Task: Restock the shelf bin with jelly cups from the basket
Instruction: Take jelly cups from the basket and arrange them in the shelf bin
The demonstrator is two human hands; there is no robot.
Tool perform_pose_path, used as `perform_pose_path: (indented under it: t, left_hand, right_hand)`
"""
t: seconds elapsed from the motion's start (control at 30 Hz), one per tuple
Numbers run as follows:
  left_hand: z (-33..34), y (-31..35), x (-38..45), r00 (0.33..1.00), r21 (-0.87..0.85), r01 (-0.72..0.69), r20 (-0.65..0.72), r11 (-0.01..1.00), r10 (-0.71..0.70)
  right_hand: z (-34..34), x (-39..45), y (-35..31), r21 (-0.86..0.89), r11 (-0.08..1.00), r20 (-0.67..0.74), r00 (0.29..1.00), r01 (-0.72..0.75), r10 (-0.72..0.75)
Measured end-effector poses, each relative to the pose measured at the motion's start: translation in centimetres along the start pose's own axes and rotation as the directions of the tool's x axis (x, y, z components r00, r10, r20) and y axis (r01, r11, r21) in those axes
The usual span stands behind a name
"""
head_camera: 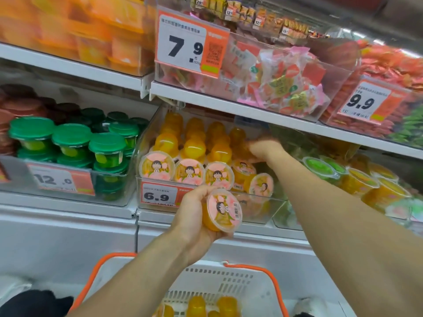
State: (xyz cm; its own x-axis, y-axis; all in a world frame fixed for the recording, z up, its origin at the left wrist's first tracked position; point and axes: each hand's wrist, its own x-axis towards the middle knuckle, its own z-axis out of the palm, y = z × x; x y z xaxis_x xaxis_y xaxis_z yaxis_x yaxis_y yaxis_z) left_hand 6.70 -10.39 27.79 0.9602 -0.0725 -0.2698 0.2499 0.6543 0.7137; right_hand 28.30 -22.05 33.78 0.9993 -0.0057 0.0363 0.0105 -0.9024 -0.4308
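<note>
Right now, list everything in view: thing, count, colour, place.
held jelly cup: one, orange, pink lid, in front of the 6.9 tag
shelf bin: one, clear, middle shelf, holding many orange jelly cups
6.9 price tag: one, orange and white, on the bin front
basket: one, white with orange handles, bottom centre, several orange cups inside
green-lidded cups: many, green, bin at left
7.9 price tag: one, upper shelf
pink sweet packets: many, upper shelf bin
9.9 price tag: one, upper right
left hand: grips the held cup
right hand: inside the bin among cups; blurred, fingers unclear
</note>
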Motion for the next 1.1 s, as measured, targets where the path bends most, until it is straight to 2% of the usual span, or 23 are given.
perform_pose_path:
  t: [0.1,0.2,0.27,0.37,0.43,0.5,0.53,0.6,0.67,0.77,0.87,0.93,1.0,1.07,1.1]
  left_hand:
    - [0.1,0.2,-0.1,1.000,0.004,0.007,0.022,1.000,-0.007]
    - [0.2,0.3,-0.3,0.999,0.012,0.007,0.042,1.000,-0.008]
    - [0.2,0.3,-0.4,0.999,0.020,0.001,0.036,1.000,-0.002]
    - [0.1,0.4,-0.4,1.000,0.000,-0.001,0.000,1.000,0.001]
    - [0.1,0.4,-0.4,1.000,-0.038,-0.006,-0.011,0.999,0.005]
    - [0.3,0.6,-0.6,0.999,-0.070,-0.029,-0.015,0.997,0.028]
    - [0.5,0.6,-0.7,0.999,-0.086,-0.049,-0.006,0.995,0.049]
    - [0.9,0.8,-0.9,0.994,-0.125,-0.104,0.020,0.987,0.108]
    - [1.2,0.9,-1.0,0.985,-0.146,-0.165,0.032,0.975,0.171]
    - [1.6,0.5,-1.0,0.974,-0.161,-0.223,0.010,0.961,0.228]
    - [1.6,-0.7,-0.8,0.946,-0.067,-0.304,-0.136,0.950,0.293]
    - [1.8,-1.4,-0.8,0.929,0.066,-0.324,-0.167,0.944,0.331]
    - [1.9,-1.7,-0.8,0.919,0.245,-0.340,-0.118,0.908,0.376]
    - [2.0,-1.3,-0.9,0.907,0.375,-0.385,-0.016,0.843,0.421]
    - [2.0,-1.1,-0.9,0.900,0.400,-0.409,0.026,0.820,0.436]
  right_hand:
    - [0.3,1.3,0.2,0.009,1.000,-0.013,1.000,-0.005,0.005]
    - [1.4,2.2,0.6,0.210,0.974,0.087,0.994,-0.084,0.067]
    - [2.0,2.9,1.1,0.309,0.947,0.094,0.993,-0.092,0.065]
    - [1.9,2.8,1.3,0.288,0.957,0.042,0.999,-0.036,0.025]
    - [1.0,1.3,1.1,0.123,0.992,0.029,0.999,0.027,-0.031]
    - [-0.4,-1.3,0.7,-0.007,0.989,-0.098,0.985,0.145,-0.145]
    - [-1.1,-3.2,0.7,0.020,0.973,-0.178,0.958,0.231,-0.223]
    - [-1.9,-7.8,0.9,0.186,0.896,-0.272,0.898,0.402,-0.346]
    - [-1.6,-12.3,1.9,0.388,0.794,-0.235,0.884,0.467,-0.405]
    - [0.2,-17.4,4.0,0.728,0.611,-0.071,0.922,0.309,-0.382]
    - [2.0,-20.1,5.2,0.923,0.381,0.181,0.929,-0.048,-0.323]
    - [2.7,-21.1,5.3,0.946,0.203,0.310,0.881,-0.251,-0.358]
    - [2.7,-21.9,5.4,0.929,0.046,0.348,0.824,-0.367,-0.446]
    - [2.3,-21.9,5.7,0.903,-0.056,0.346,0.796,-0.427,-0.497]
    - [2.1,-21.7,5.9,0.893,-0.071,0.351,0.787,-0.444,-0.507]
